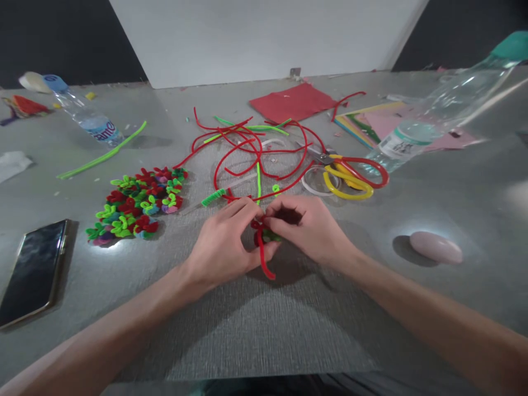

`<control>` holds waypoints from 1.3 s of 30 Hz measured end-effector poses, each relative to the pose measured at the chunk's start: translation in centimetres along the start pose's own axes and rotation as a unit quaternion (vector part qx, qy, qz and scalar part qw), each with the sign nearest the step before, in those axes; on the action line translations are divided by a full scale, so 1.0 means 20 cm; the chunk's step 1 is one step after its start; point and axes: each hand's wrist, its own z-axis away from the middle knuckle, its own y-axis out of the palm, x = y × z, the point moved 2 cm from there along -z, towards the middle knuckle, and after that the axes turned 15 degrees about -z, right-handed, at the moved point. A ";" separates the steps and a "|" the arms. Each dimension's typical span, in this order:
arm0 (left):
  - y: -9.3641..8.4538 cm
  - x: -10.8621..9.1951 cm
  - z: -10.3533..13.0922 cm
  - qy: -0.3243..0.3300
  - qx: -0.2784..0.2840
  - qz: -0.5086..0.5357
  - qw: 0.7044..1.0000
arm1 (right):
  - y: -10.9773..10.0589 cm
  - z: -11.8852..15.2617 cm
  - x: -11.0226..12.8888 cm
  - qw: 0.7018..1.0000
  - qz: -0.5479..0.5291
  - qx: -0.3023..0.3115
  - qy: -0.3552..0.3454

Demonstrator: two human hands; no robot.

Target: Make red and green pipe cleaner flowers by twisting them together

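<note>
My left hand (226, 242) and my right hand (307, 228) meet at the middle of the table, fingers closed around a small piece with a red pipe cleaner (264, 256). Its loose red end hangs down between the hands, and a bit of dark green shows under the fingers. My right thumb and index finger pinch the red part near its top; my left thumb lies beneath it. Just beyond the hands lie curled red pipe cleaners (216, 175), a light green one (259, 179) and a green coil (213, 198).
Several red and green pipe-cleaner pieces (130, 208) sit left, near a phone (35, 269). Scissors (350, 175) and a clear ring (319, 181) lie right of centre. Bottles (88, 113) (429, 118) stand on both sides. A pink oval object (436, 247) and red sheet (292, 103) are also present.
</note>
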 end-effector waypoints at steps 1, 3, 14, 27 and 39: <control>0.00 0.00 0.00 0.017 -0.016 -0.022 0.999 | 0.00 0.00 0.00 1.000 -0.017 0.005 0.006; -0.01 -0.01 0.01 0.039 -0.040 -0.031 0.998 | 0.00 0.00 -0.01 0.999 -0.051 0.011 0.014; -0.06 -0.02 0.00 0.014 -0.053 0.030 0.998 | -0.01 0.00 -0.03 0.997 -0.081 0.017 0.009; -0.02 0.03 -0.03 -0.122 0.049 0.229 0.965 | -0.02 -0.01 -0.03 0.975 -0.217 0.028 0.039; -0.02 0.01 -0.01 -0.096 0.008 0.140 0.985 | -0.01 -0.01 -0.02 0.998 -0.064 0.018 0.020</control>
